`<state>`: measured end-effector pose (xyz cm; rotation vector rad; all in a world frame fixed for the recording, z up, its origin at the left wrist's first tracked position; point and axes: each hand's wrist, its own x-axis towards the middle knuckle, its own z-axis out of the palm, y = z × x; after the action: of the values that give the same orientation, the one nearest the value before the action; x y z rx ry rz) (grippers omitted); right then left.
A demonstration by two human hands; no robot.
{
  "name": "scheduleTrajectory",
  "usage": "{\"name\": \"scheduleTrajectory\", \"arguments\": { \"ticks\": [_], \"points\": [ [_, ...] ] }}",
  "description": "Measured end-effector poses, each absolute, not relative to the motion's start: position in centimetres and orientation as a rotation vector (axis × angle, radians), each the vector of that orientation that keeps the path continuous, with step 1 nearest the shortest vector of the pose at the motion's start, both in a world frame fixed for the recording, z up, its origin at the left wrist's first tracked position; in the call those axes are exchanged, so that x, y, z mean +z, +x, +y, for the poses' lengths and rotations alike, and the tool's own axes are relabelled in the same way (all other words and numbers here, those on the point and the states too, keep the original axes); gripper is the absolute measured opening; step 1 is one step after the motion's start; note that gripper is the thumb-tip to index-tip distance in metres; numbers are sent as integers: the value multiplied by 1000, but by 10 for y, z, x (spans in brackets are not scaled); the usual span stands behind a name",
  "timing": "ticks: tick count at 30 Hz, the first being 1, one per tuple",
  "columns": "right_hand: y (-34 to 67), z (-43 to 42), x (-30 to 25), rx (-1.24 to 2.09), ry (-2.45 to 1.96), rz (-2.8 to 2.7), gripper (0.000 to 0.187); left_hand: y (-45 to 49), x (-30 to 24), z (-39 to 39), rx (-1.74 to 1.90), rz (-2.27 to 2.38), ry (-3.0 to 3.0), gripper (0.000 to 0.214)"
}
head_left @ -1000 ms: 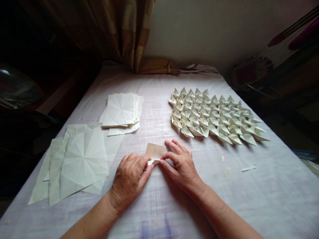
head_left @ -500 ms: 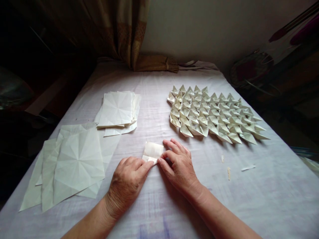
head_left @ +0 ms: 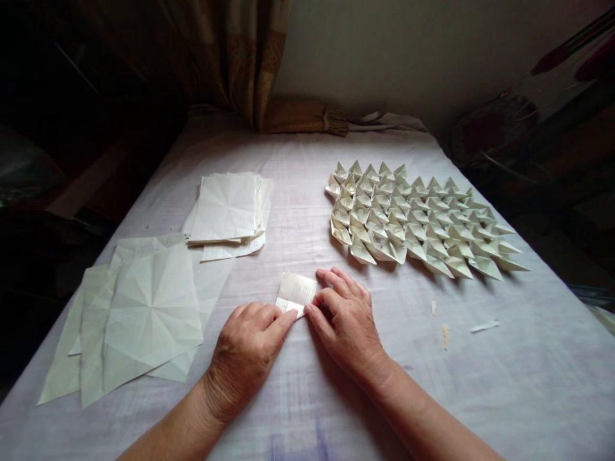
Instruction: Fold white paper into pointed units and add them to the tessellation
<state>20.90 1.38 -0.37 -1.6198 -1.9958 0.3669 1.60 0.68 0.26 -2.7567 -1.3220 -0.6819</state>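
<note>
A small folded piece of cream paper lies on the pale cloth-covered table in front of me. My left hand curls its fingers and presses the paper's near left corner with the fingertips. My right hand pinches the paper's right edge between thumb and forefinger. Both hands are closed on the same piece, meeting at its near corner.
A cluster of several folded paper boats sits at the right. A stack of creased square sheets lies at centre left, and larger creased sheets are spread at the near left. Small paper scraps lie to the right. A curtain hangs behind.
The paper piece has been pressed lower and flatter onto the table between my fingers. My head view shifted slightly; the hands have hardly moved in the last half second.
</note>
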Motion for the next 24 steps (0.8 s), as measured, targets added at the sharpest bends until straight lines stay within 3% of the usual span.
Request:
{"name": "scheduleTrajectory", "arguments": {
  "ticks": [24],
  "points": [
    [218,14,-10,431,-1502,-1924,13,19,6,10,-635,-1358,-2760,25]
  ]
}}
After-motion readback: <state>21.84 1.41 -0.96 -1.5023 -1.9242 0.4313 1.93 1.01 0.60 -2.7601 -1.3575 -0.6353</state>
